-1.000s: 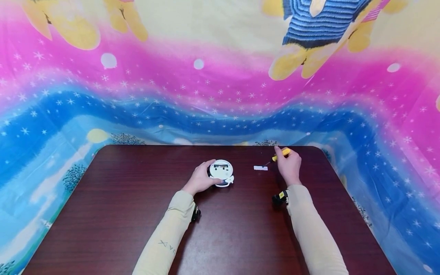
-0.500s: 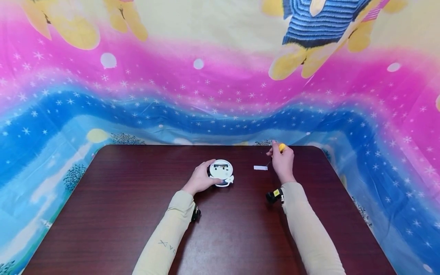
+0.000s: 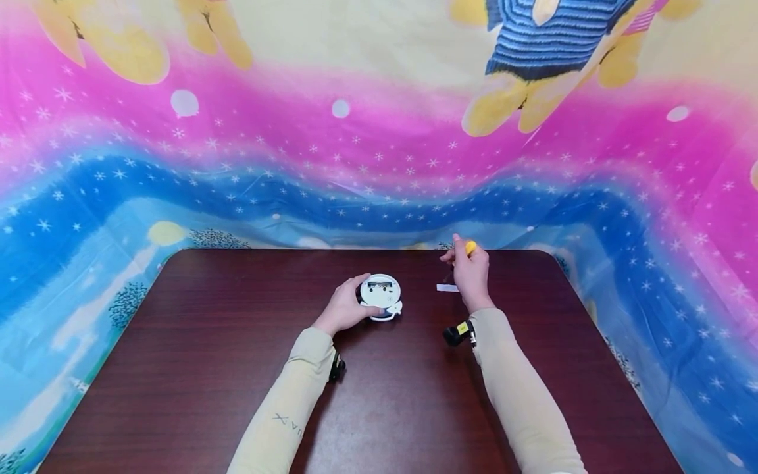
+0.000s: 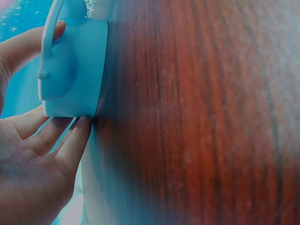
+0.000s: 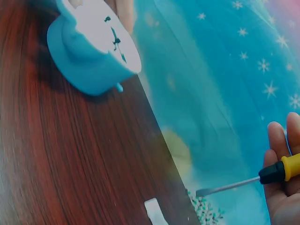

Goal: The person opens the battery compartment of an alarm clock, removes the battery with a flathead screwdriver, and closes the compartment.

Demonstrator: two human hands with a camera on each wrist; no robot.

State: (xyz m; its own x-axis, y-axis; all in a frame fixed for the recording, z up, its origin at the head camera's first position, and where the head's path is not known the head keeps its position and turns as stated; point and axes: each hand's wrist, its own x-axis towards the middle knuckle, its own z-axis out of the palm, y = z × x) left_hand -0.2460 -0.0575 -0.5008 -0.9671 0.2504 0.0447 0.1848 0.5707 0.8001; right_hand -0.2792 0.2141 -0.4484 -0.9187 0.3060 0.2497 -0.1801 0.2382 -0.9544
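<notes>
A white alarm clock (image 3: 381, 289) lies on the table, its back turned up and a long slot like a battery bay showing there. My left hand (image 3: 343, 306) grips it from the left, thumb on the near side. In the left wrist view the clock (image 4: 84, 70) shows its side and curved handle between the thumb and fingers. To the right, my right hand (image 3: 472, 273) holds a screwdriver (image 5: 272, 173) with a yellow and black handle, its blade pointing toward the clock's side in the air. Below that hand is a small white rectangular piece (image 3: 447, 288), partly hidden in the head view.
The dark red-brown wooden table (image 3: 237, 368) has rounded far corners. Behind its far edge hangs a colourful printed cloth (image 3: 296, 151). A black wrist camera (image 3: 456, 334) sits on the right wrist.
My right hand has moved left toward the clock with the screwdriver, now covering part of the white piece. The left hand and clock stay in place.
</notes>
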